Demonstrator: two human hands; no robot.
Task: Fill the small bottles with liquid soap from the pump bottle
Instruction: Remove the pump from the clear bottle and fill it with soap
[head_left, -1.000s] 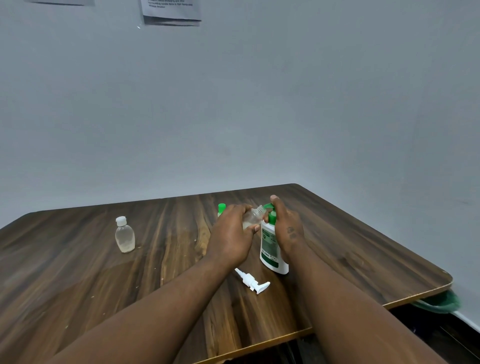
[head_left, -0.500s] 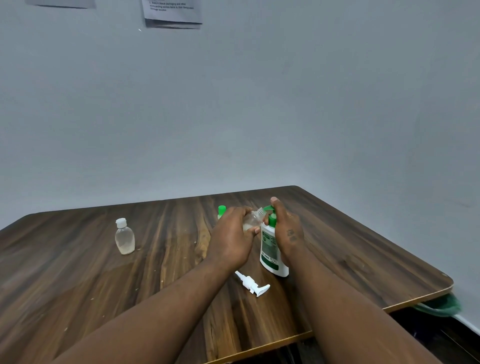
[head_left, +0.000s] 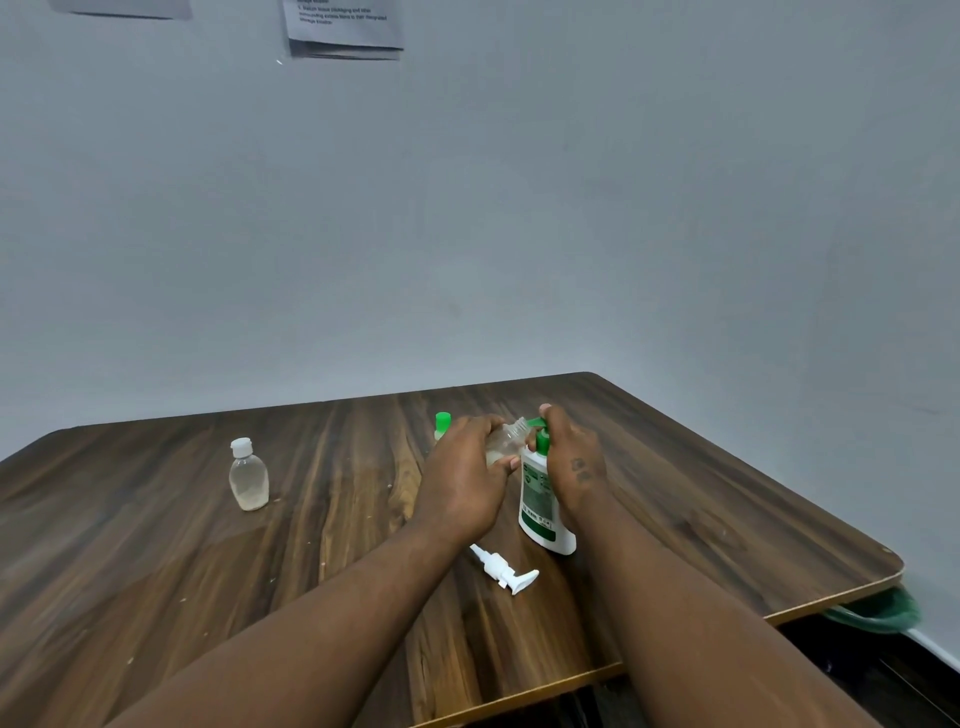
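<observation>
A white pump bottle (head_left: 543, 506) with a green label and green pump head stands upright mid-table. My right hand (head_left: 571, 457) rests on its pump head, fingers curled over the top. My left hand (head_left: 462, 478) holds a small clear open bottle (head_left: 506, 441), tilted with its neck under the green spout; pale liquid shows inside. Another small clear bottle (head_left: 248, 475) with a white cap stands upright at the left, partly filled. Behind my left hand a small bottle with a green cap (head_left: 442, 422) is mostly hidden.
A loose white pump head (head_left: 501, 566) lies on the wooden table (head_left: 156, 571) just in front of the pump bottle. The table's front edge runs near my forearms. A green object (head_left: 878, 613) sits below the right corner. The grey wall stands behind.
Both hands stay at the pump bottle with the small bottle under the spout. The whole view has shifted slightly; nothing else moved.
</observation>
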